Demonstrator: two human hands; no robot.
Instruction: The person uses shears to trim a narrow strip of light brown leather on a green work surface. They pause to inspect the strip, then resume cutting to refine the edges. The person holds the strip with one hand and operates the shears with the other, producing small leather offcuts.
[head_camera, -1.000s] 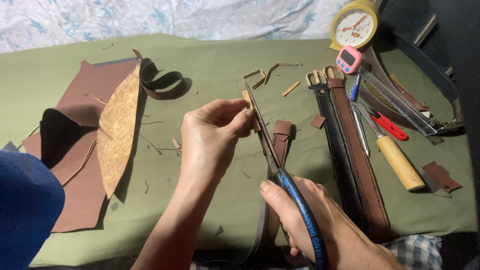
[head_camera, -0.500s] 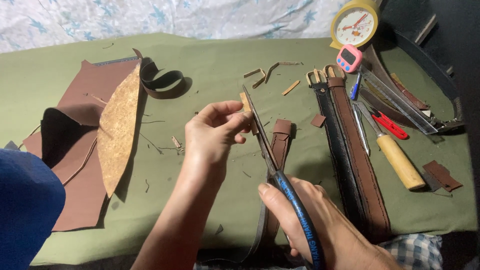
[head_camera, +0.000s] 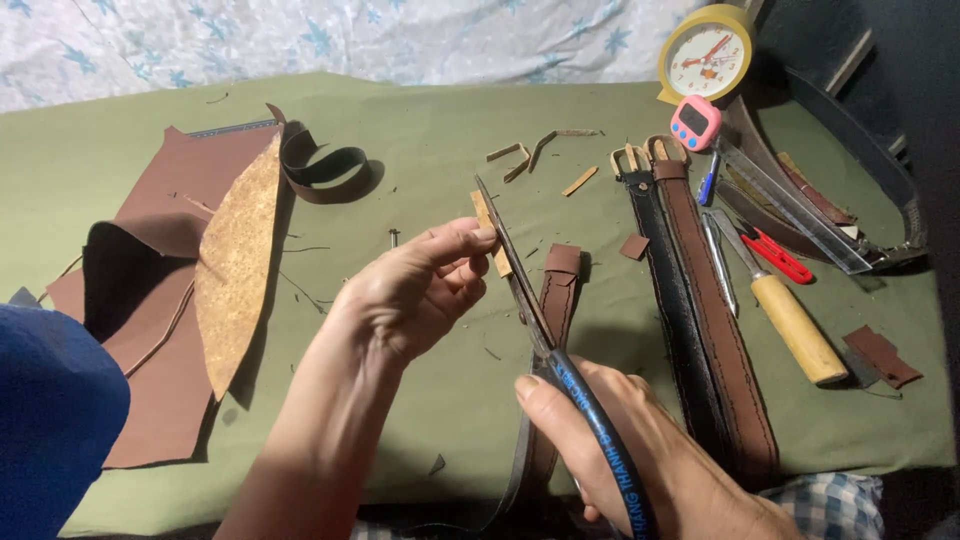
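**Small leather strip being snipped over the green bench**

A small tan leather strip (head_camera: 490, 232) is pinched between thumb and fingers of the left hand (head_camera: 415, 290), held up above the middle of the bench (head_camera: 440, 180). The fingers are closed on it, so only the strip's ends can be seen poking out.

The scissors (head_camera: 530, 310) with blue handles are gripped by the right hand (head_camera: 620, 440), near the front edge. The fingers are wrapped tight around the handles. The blades are pointed away toward the back edge, and the strip is sitting right against them. Whether the blades are actually shut on it can't really be told from this angle.

Directly under the scissors a brown strap (head_camera: 558, 290) is laid flat, running toward the front edge. Just to the right, two long belts (head_camera: 700, 330) are laid side by side, one black, one brown, buckles toward the back.

Toward the left edge, sheets of brown leather (head_camera: 170, 260) are piled up. Near the right edge a wooden-handled knife (head_camera: 790, 320) and a red-handled tool (head_camera: 775, 255) can be spotted. A yellow clock (head_camera: 705, 55) and a pink timer (head_camera: 695, 122) are parked at the back right corner.
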